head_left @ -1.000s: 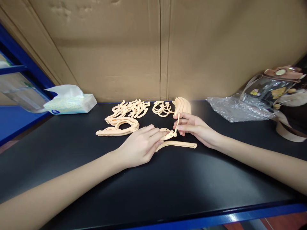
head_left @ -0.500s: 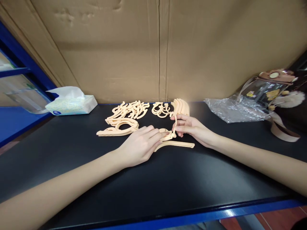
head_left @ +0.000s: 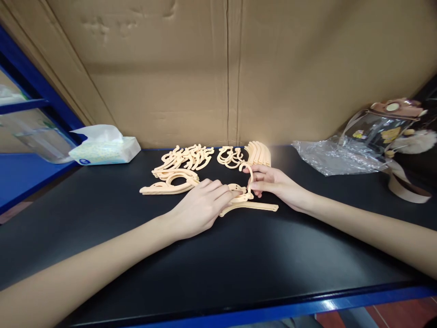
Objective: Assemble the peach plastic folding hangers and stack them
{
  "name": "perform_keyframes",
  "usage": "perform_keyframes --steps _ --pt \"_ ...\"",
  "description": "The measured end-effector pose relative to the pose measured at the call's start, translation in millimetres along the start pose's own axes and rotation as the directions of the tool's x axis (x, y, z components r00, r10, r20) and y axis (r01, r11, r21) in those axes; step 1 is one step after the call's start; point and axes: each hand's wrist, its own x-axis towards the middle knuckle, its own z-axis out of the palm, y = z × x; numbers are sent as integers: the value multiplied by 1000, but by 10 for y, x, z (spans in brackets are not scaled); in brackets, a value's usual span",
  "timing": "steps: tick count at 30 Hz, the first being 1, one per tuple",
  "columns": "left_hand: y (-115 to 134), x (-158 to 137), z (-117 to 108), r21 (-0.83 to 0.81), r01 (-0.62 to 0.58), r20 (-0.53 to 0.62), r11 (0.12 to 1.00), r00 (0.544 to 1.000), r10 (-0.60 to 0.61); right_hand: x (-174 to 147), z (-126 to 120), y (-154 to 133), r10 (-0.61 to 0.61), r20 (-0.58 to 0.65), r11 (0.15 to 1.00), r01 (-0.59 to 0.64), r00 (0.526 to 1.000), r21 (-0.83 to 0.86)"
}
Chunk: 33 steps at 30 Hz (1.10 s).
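My right hand (head_left: pixel 268 182) pinches a curved beige plastic hanger hook (head_left: pixel 251 174) between thumb and fingers. The hook stands up from the end of a beige hanger body piece (head_left: pixel 241 197), which lies low over the table. On that piece my left hand (head_left: pixel 206 202) is closed from above, hiding most of it. A long hanger arm (head_left: pixel 259 206) lies just in front, its left end by my left fingers. Left of that hand rests a stack of folded hanger pieces (head_left: pixel 167 187). Whether the hook is seated in the body piece I cannot tell.
Behind my hands on the black table (head_left: pixel 246 264) are a pile of curved pieces (head_left: pixel 191 156), several loose hooks (head_left: pixel 229 157) and a row of hanger arms (head_left: pixel 258 152). A tissue pack (head_left: pixel 105 150) stands left; clear plastic wrap (head_left: pixel 331 155) and a strapped bottle (head_left: pixel 375 127) stand right.
The hook has turned slightly, showing more of its curve, and the left fingers have curled a little on the body piece. The whole view has shifted slightly.
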Motion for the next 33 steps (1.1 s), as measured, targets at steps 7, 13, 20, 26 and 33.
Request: perform_keyframes --steps 7,13,20,26,33 --pt "0 -13 2 22 -31 32 999 999 31 -18 17 -30 5 6 1000 -5 1000 -10" --pt "-2 -9 7 32 -38 26 999 999 37 -22 29 -32 5 2 1000 -5 1000 -15" --pt "-8 -17 8 36 -34 34 999 999 33 -17 11 -18 3 4 1000 -2 1000 -27" --pt "-3 -8 2 28 -35 39 999 999 34 -32 19 -27 -8 3 999 8 1000 -43" --pt "-19 -10 22 25 -45 24 999 999 44 -38 30 -34 -18 0 998 18 1000 -61"
